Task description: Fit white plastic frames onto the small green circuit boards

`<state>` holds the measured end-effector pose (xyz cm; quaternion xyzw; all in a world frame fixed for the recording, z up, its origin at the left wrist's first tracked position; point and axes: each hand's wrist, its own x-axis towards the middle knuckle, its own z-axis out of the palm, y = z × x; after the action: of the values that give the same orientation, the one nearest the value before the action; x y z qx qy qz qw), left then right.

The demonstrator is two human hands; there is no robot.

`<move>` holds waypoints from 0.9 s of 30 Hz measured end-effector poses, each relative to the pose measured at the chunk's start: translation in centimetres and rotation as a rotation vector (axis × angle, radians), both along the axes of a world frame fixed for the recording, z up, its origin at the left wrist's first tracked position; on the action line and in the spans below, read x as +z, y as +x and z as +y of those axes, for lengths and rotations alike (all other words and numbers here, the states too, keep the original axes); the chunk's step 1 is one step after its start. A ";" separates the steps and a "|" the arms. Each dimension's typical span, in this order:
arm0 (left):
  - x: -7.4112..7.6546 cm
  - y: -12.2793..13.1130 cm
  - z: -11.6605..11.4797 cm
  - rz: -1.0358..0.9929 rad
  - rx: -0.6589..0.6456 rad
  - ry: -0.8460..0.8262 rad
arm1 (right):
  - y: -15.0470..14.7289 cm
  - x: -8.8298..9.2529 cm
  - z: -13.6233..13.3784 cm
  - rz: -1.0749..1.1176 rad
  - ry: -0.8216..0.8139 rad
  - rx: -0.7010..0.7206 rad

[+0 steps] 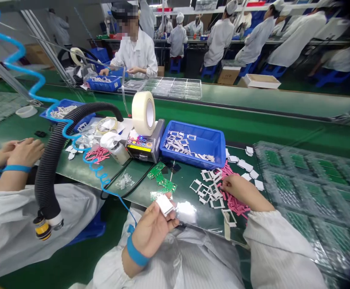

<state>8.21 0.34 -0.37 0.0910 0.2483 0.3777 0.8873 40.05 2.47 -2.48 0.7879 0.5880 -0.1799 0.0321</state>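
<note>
Green bench, near edge: our left hand clamps a white rectangular piece between thumb and fingers; best held level. Our right hand rests on pink strips, grip unclear, beside white frames; blue tray just behind leaves little room.

Green workbench, blue tray, tape dispenser, white frames, pink strips, circuit boards
</note>
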 end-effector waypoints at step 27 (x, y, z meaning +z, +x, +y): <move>0.8 -0.5 0.2 0.050 0.084 0.070 | -17.3 7.6 -1.8 0.604 0.809 0.664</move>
<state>7.75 0.51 0.39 0.1207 0.2608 0.4207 0.8604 22.76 0.71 5.13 0.4259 0.8075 -0.1383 -0.3839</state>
